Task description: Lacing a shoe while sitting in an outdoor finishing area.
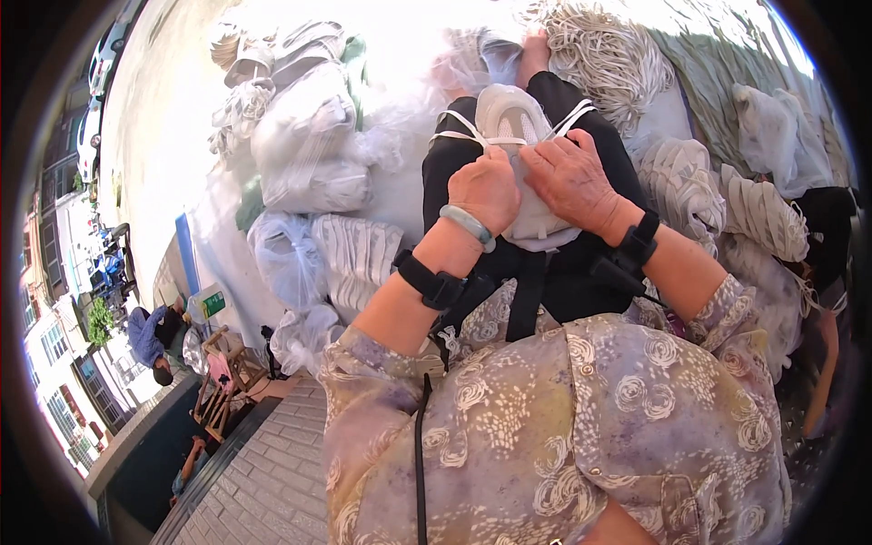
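Note:
A pale white shoe (509, 107) lies across my lap, its toe pointing away from me. A white shoelace (459, 136) runs across its front, with loose lengths spreading out to the left and right. My left hand (488, 193) is closed, its fingertips pinching the lace at the middle of the shoe. Beside it, my right hand (574, 177) has its fingers bent and pressed together on the lace at the shoe's right side. The fingers cover part of the lacing. A pale bangle and a black wrist strap are on my left arm; another black strap circles my right wrist.
A heap of white laces (607, 64) lies at the far right. Rows of pale shoes (359, 254) and clear plastic bags (313, 150) flank me on the left; more shoes (681, 182) are on the right. A wooden chair (218, 386) and a bending person (150, 336) are farther left.

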Tool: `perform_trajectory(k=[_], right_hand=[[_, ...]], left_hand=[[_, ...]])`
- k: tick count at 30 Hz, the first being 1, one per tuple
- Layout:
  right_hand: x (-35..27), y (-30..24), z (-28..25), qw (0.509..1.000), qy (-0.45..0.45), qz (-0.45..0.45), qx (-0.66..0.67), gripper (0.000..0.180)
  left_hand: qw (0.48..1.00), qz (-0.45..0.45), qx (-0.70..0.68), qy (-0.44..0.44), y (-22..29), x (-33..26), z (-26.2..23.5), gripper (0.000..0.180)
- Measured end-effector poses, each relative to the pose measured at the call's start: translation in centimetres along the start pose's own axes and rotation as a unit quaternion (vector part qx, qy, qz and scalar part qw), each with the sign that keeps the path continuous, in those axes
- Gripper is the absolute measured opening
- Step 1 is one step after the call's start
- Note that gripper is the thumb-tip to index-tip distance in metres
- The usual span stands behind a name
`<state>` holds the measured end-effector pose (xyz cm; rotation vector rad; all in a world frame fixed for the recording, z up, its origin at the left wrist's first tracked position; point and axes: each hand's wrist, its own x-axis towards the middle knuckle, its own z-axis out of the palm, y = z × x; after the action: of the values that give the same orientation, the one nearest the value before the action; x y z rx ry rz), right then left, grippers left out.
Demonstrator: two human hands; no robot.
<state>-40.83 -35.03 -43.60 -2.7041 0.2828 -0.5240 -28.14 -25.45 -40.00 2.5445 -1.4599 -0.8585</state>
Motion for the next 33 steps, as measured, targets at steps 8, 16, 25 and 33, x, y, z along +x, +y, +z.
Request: perform_trajectory(k=[8, 16, 25, 33], right_hand=[[0.5, 0.1, 0.3, 1.000, -0.005, 0.012, -0.012, 0.022], [1.0, -1.0, -0.8, 0.984, -0.011, 0.149, 0.096, 0.029], [0.7, -1.6, 0.6, 0.970, -0.029, 0.213, 0.113, 0.035], [0.5, -0.6, 2.5, 0.990, 0.034, 0.128, 0.054, 0.029]], left_hand=[[0.999, -0.045, 0.009, 0.019, -0.6, 1.5, 1.3, 0.020], [0.984, 0.021, -0.105, 0.145, -1.4, -0.4, 2.8, 0.030], [0.963, 0.119, -0.117, 0.211, -1.6, -1.3, 3.5, 0.040], [0.973, 0.099, -0.144, 0.152, -2.4, -0.1, 3.5, 0.036]])
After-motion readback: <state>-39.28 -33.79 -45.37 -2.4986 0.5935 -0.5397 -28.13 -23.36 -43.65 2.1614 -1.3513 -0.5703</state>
